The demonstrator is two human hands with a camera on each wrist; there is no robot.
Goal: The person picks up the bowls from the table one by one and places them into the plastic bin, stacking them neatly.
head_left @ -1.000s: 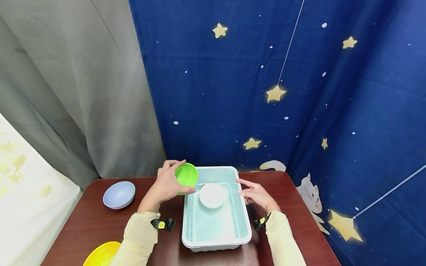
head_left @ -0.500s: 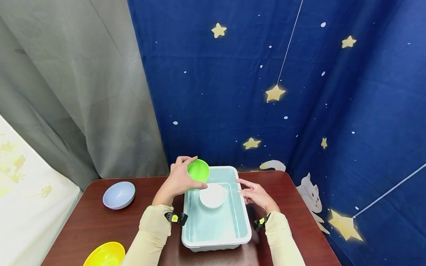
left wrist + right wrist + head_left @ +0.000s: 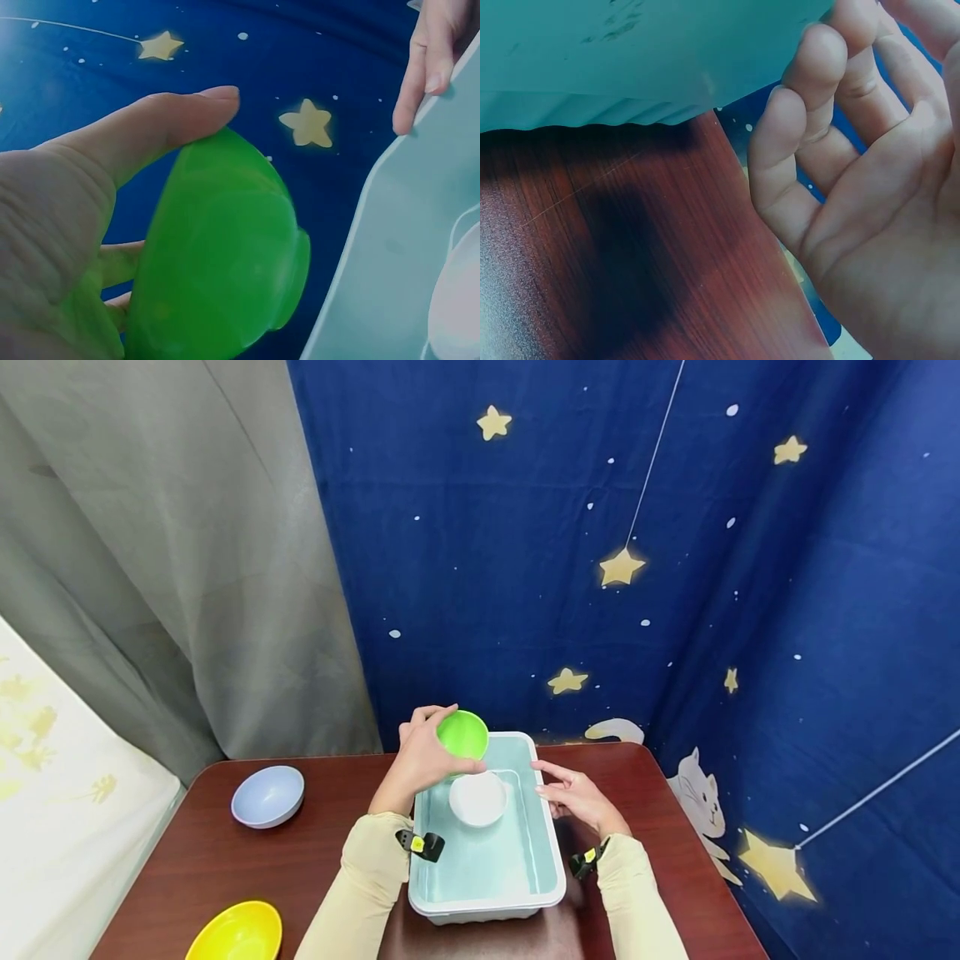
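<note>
My left hand pinches a bright green bowl by its rim, thumb on the near side and fingers on the far side. The bowl is tipped on its side, its inside towards me in the head view; its green outer wall shows in the left wrist view. It overlaps the far left corner of a pale blue-green plastic tub. Inside the tub sits a white bowl. My right hand rests its fingertips at the tub's right rim, fingers loosely bent along the outer wall.
To the left on the dark red wooden table stands a light blue bowl. A yellow bowl is cut off at the bottom of the head view. Grey and star-patterned blue curtains hang behind the table.
My left hand has carried the green bowl to the right and slightly away from me, from beside the tub to its far left corner. My right hand has stayed at the rim.
</note>
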